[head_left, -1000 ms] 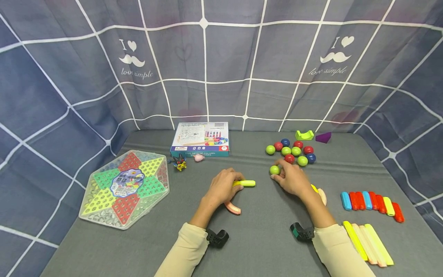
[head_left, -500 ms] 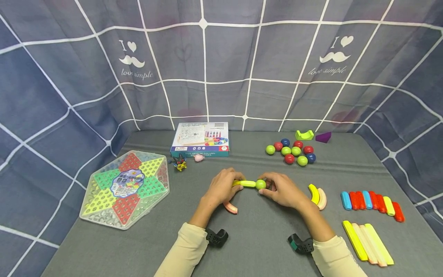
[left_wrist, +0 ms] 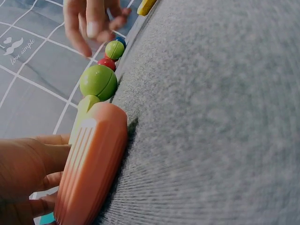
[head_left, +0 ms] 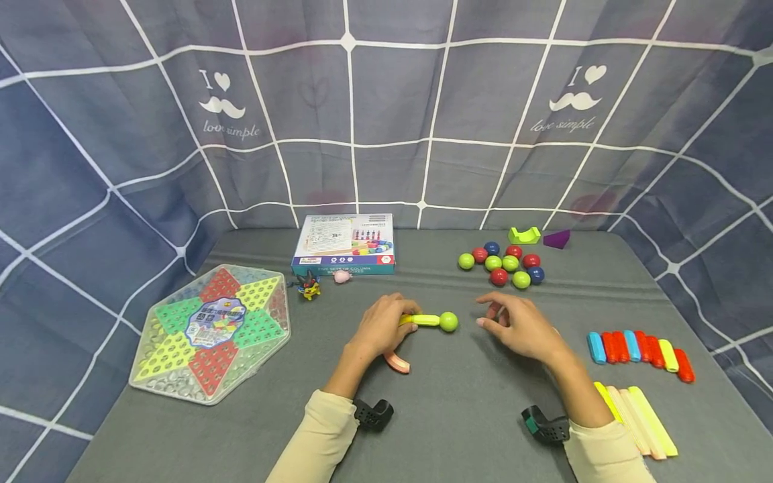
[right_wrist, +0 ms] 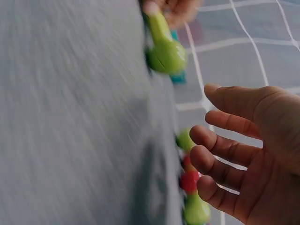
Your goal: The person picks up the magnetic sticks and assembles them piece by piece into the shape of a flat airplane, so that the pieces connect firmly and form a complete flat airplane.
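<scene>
In the head view my left hand (head_left: 382, 325) pinches a short yellow rod (head_left: 427, 320) lying crosswise near the middle of the table. A green ball (head_left: 449, 321) sits at the rod's right end, and the right wrist view shows the rod (right_wrist: 160, 26) meeting the ball (right_wrist: 169, 57). A salmon-pink curved piece (head_left: 396, 363) pokes out below the left hand; it looms large in the left wrist view (left_wrist: 96, 161). My right hand (head_left: 518, 327) hovers to the right of the ball, holding nothing, its fingers loosely bent and spread.
Several coloured balls (head_left: 510, 262) cluster at the back right, near a green curved block (head_left: 524, 235) and a purple wedge (head_left: 556, 239). Short rods (head_left: 643, 347) and long sticks (head_left: 642, 419) lie right. A box (head_left: 344, 245), small figures (head_left: 309, 286) and a hexagonal game board (head_left: 211, 332) stand left.
My right hand brought the green ball from near the cluster to the yellow rod's end, then let go and drew back to the right. The left hand keeps its hold on the rod.
</scene>
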Motion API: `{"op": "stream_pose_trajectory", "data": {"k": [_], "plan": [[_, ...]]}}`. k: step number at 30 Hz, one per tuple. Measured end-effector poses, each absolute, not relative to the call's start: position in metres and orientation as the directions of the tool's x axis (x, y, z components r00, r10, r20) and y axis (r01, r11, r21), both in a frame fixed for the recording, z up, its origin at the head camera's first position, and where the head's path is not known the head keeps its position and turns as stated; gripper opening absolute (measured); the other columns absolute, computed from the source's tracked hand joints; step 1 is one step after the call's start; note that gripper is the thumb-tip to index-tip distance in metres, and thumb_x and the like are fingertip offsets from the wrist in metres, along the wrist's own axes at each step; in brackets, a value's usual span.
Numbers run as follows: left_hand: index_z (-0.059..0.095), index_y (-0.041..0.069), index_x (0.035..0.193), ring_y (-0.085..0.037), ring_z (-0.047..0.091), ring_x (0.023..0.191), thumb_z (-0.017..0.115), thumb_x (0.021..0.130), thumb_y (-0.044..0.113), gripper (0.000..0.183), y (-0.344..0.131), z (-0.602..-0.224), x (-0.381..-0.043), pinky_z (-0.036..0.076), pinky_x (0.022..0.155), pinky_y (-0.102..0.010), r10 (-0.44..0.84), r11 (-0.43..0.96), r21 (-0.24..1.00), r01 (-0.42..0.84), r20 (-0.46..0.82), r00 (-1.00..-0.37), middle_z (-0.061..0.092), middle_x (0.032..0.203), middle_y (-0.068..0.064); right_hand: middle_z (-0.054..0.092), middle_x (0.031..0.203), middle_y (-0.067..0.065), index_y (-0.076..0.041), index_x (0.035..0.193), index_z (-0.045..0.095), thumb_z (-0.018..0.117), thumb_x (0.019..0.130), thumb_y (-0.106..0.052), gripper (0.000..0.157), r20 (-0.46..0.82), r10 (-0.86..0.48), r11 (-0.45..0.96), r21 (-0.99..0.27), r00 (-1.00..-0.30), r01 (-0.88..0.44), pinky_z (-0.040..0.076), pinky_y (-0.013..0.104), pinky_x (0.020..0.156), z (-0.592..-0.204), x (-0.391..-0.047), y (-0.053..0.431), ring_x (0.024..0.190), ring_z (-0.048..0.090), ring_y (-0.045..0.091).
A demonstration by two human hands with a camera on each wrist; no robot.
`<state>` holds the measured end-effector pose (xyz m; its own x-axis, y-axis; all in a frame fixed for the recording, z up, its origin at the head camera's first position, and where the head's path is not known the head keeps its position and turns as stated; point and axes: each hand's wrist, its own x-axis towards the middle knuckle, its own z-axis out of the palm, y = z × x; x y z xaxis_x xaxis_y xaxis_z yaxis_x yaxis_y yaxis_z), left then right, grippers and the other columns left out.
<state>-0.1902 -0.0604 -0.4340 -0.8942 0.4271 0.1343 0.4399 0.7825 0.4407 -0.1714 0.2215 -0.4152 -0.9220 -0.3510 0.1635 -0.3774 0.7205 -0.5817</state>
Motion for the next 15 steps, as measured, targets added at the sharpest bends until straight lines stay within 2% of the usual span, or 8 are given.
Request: {"op": "stream_pose_trajectory", "data": {"k": [3, 8, 15], "plan": [[0.072, 0.025, 0.101, -0.014, 0.053, 0.084, 0.074, 0.083, 0.029, 0.018, -0.061, -0.434, -0.190, 0.044, 0.070, -0.032, 0.429, 0.778, 0.442, 0.446, 0.144, -0.892, 0.060, 0.092, 0.007, 0.060, 0.087, -0.001, -0.009, 0.117, 0.062, 0.069, 0.088, -0.028, 0.035, 0.146, -0.278, 0.746, -0.590, -0.950, -0.309, 0.046, 0.028, 0.051, -0.408, -0.165, 0.248, 0.063, 0.056, 0.013], [0.072, 0.024, 0.099, -0.013, 0.053, 0.081, 0.075, 0.082, 0.031, 0.018, -0.062, -0.434, -0.190, 0.043, 0.068, -0.031, 0.420, 0.782, 0.444, 0.437, 0.143, -0.896, 0.059, 0.089, 0.007, 0.061, 0.089, 0.002, -0.008, 0.114, 0.064, 0.068, 0.089, -0.030, 0.034, 0.096, -0.175, 0.825, -0.529, -0.980, -0.199, 0.044, 0.028, 0.051, -0.403, -0.149, 0.298, 0.065, 0.056, 0.015], [0.073, 0.024, 0.097, -0.012, 0.052, 0.079, 0.076, 0.081, 0.029, 0.017, -0.060, -0.435, -0.190, 0.043, 0.066, -0.030, 0.427, 0.771, 0.450, 0.451, 0.160, -0.890, 0.059, 0.087, 0.007, 0.059, 0.074, 0.000, -0.004, 0.088, 0.067, 0.068, 0.086, -0.038, 0.033, 0.041, 0.053, 0.933, -0.359, -0.998, 0.035, 0.037, 0.035, 0.057, -0.401, -0.122, 0.347, 0.068, 0.052, 0.020]]}}
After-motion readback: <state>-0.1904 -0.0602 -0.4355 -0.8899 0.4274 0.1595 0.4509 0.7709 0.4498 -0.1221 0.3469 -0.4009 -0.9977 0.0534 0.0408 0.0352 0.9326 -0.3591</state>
